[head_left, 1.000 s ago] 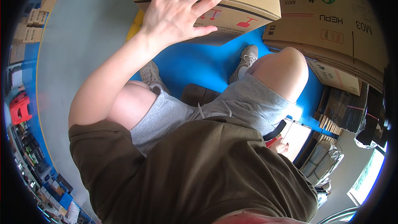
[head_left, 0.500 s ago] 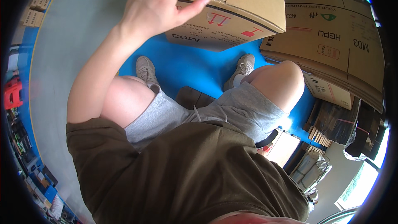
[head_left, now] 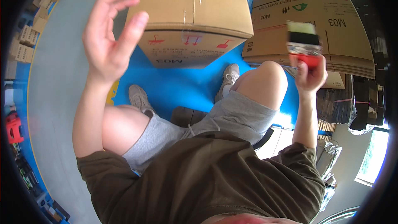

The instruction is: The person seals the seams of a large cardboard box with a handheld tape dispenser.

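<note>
A large closed cardboard box point(head_left: 178, 0) stands in front of me, with a strip of clear tape running over its top and down the near face. My left hand point(head_left: 110, 45) is raised at the box's left side, fingers spread and nothing in them; whether it touches the box I cannot tell. Off to the right of the box, my right hand point(head_left: 310, 79) is closed round the red handle of what looks like a tape dispenser point(head_left: 304, 43). Its upper part shows metal, a black band and a pale end, slightly blurred.
Flat cardboard cartons point(head_left: 348, 45) are stacked at the right, behind my right hand. Blue flooring point(head_left: 174, 87) lies under the box and my feet, bordered by a grey floor strip point(head_left: 54, 99) at left. Small brown boxes point(head_left: 27, 43) line the far left.
My left hand has left the box's top edge and moved left, its fingers spread. My right hand has come into view with the red-handled dispenser. The box appears farther left and lower.
</note>
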Available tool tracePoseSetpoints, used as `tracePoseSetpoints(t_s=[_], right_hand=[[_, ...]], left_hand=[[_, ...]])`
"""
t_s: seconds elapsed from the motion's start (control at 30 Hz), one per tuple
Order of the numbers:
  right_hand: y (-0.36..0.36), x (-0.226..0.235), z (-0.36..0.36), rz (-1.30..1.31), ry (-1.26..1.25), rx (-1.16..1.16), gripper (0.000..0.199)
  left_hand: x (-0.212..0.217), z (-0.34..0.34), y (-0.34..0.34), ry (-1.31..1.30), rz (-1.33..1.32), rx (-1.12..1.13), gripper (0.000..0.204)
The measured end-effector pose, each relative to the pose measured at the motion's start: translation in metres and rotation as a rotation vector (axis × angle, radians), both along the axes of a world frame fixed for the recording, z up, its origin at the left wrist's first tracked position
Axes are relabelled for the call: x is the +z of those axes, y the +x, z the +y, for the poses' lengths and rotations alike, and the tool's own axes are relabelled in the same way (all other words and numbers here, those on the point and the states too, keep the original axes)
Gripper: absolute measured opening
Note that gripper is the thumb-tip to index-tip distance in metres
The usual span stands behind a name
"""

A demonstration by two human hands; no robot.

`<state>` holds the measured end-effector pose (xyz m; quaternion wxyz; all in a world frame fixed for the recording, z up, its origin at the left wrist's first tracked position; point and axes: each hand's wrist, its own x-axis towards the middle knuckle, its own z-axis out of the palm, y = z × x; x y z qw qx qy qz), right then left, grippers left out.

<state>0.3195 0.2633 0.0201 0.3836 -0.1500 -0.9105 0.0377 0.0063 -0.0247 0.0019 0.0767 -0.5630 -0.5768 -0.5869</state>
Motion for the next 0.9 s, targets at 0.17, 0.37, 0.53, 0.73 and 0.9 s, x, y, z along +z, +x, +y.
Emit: tracePoseSetpoints(t_s=[0.17,0.37,0.53,0.73,0.9], right_hand=[[-0.113,0.018,-0.036,0.001,0.183,0.543,0.054],[-0.149,0.003,-0.051,0.0,0.156,0.661,0.052],[-0.159,0.001,-0.057,-0.056,0.13,0.643,0.052],[-0.154,0.006,-0.074,-0.089,-0.051,0.609,0.054],[-0.14,0.015,-0.075,-0.155,-0.317,0.454,0.054]], left_hand=[[0.019,0.006,0.028,-0.094,-0.24,-0.134,0.061],[0.013,0.005,0.022,-0.139,-0.298,-0.191,0.04],[0.014,0.017,0.022,-0.116,-0.324,-0.158,0.022],[0.018,0.024,0.024,-0.027,-0.359,0.004,0.019],[0.015,0.037,0.016,0.282,-0.445,0.172,0.022]])
